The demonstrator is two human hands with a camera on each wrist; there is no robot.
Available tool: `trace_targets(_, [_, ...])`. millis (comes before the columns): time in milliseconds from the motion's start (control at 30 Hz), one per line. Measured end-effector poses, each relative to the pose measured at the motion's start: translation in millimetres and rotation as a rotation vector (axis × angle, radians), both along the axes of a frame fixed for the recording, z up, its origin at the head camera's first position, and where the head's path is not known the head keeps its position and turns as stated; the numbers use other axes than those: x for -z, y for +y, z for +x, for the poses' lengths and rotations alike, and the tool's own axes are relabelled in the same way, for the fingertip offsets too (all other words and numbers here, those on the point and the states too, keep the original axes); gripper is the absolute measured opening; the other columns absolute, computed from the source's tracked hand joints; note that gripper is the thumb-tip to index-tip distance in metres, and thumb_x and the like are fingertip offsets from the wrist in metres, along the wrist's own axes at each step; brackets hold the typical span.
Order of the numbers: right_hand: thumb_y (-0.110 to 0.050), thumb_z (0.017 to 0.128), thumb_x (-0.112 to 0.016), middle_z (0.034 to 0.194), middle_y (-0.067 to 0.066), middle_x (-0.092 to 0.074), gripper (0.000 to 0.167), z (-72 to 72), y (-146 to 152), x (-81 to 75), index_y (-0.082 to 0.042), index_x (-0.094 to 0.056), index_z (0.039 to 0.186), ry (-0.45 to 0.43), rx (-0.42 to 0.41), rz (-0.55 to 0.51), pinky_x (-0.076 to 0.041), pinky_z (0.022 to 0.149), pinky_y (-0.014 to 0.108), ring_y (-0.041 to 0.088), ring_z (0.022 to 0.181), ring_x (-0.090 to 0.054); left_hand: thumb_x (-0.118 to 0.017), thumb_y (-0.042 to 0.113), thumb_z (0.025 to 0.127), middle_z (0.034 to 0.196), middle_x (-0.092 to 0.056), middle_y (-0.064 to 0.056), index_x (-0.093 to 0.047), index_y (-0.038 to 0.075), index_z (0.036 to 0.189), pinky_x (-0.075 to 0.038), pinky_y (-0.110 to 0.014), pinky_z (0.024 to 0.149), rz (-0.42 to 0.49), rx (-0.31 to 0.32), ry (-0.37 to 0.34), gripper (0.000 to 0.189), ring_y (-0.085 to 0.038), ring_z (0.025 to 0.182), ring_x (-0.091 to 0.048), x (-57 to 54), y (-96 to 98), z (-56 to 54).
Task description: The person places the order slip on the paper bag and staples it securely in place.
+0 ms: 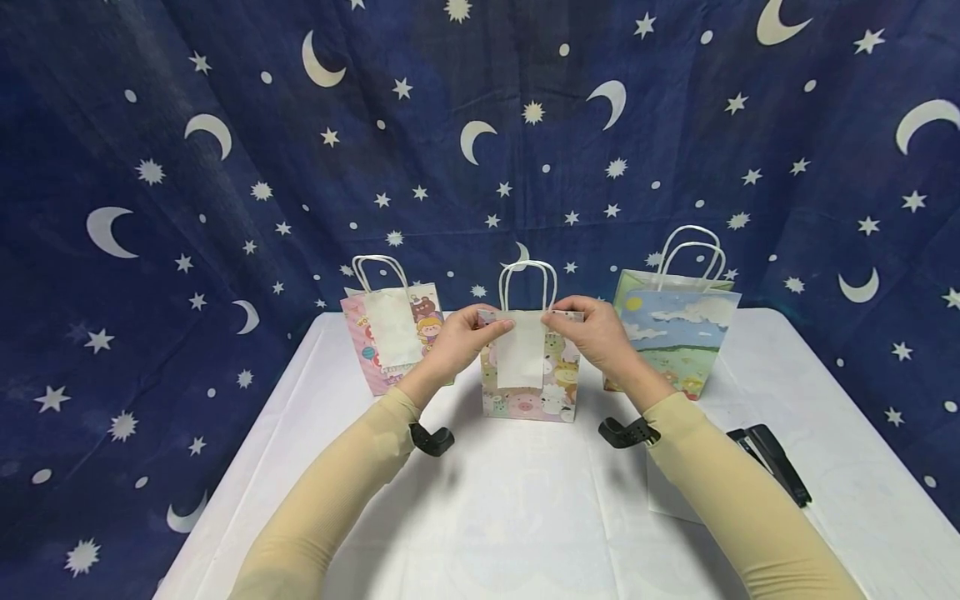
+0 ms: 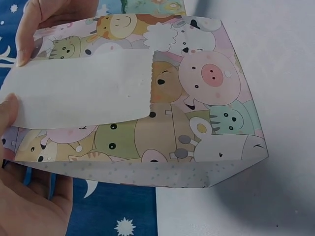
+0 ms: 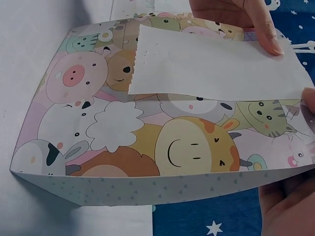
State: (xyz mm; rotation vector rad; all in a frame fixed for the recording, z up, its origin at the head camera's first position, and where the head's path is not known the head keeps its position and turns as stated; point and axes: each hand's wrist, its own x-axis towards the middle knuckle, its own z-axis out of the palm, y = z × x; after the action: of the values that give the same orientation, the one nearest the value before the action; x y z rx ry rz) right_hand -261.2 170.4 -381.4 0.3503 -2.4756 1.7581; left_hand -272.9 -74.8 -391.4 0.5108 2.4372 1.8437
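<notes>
A small paper gift bag (image 1: 562, 367) with cartoon animals and white twisted handles (image 1: 551, 279) stands upright at the middle of the table. Over its front hangs a white paper strip (image 1: 521, 358), its lower edge jagged in the wrist views. My left hand (image 1: 465, 333) pinches the strip's top left corner and the bag's rim, thumb in front and fingers behind. At the top right corner, my right hand (image 1: 596, 333) pinches the strip and rim the same way. Both thumbs press on the paper, as the left wrist view shows.
Left of it stands a pink cartoon bag (image 1: 360, 342) with a white strip on its front. A larger landscape bag (image 1: 682, 333) is behind my right hand. A black stapler (image 1: 776, 462) and white paper (image 1: 667, 492) lie by my right forearm. A starry curtain (image 1: 420, 167) hangs behind.
</notes>
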Motion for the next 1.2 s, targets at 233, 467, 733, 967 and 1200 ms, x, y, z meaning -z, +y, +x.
trace_targets(233, [-0.04,0.093,-0.076,0.124,0.011,-0.063,0.037,2.9,1,-1.7,-0.007,-0.072,0.108,0.0,0.003,0.027,-0.045,0.092,0.048,0.029,0.118,-0.052,-0.077,0.041,0.093,0.076,-0.058,0.004,-0.074,0.014,0.106,-0.043,-0.029,0.065,0.006,-0.034,0.01,0.031,-0.012,0.075,-0.051,3.3,3.0,-0.1])
trace_targets(467, [-0.041,0.094,-0.074,0.112,0.008,-0.065,0.036,6.0,3,-0.1,-0.01,-0.073,0.112,0.034,-0.005,0.068,-0.043,0.068,0.038,0.025,0.083,-0.05,-0.076,0.044,0.092,0.069,-0.05,0.005,-0.074,0.014,0.101,-0.038,-0.029,0.056,0.016,-0.072,0.055,0.031,-0.012,0.066,-0.046,7.2,5.3,0.2])
trace_targets(733, [-0.036,0.099,-0.069,0.1,0.011,-0.064,0.042,12.4,19,4.7,-0.004,-0.065,0.127,0.017,-0.024,0.156,-0.05,0.081,0.042,0.027,0.093,-0.061,-0.076,0.042,0.093,0.068,-0.047,0.005,-0.072,0.015,0.098,-0.035,-0.031,0.056,0.018,-0.084,0.045,0.028,-0.013,0.064,-0.043,5.9,5.8,2.5])
trace_targets(967, [-0.029,0.102,-0.066,0.125,0.017,-0.064,0.043,27.8,43,12.3,0.0,-0.058,0.133,0.019,-0.065,0.225,-0.05,0.094,0.047,0.032,0.111,-0.063,-0.076,0.042,0.093,0.068,-0.046,0.004,-0.069,0.014,0.092,-0.035,-0.029,0.056,0.038,-0.076,0.055,0.029,-0.013,0.065,-0.043,8.4,6.0,1.5])
trace_targets(1200, [-0.03,0.104,-0.062,0.127,0.013,-0.066,0.039,55.7,72,10.6,-0.005,-0.061,0.134,0.001,-0.088,0.31,-0.053,0.088,0.037,0.026,0.109,-0.064,-0.075,0.045,0.093,0.068,-0.047,0.004,-0.069,0.016,0.092,-0.035,-0.03,0.056,0.022,-0.082,0.068,0.03,-0.013,0.064,-0.043,9.2,4.9,2.8])
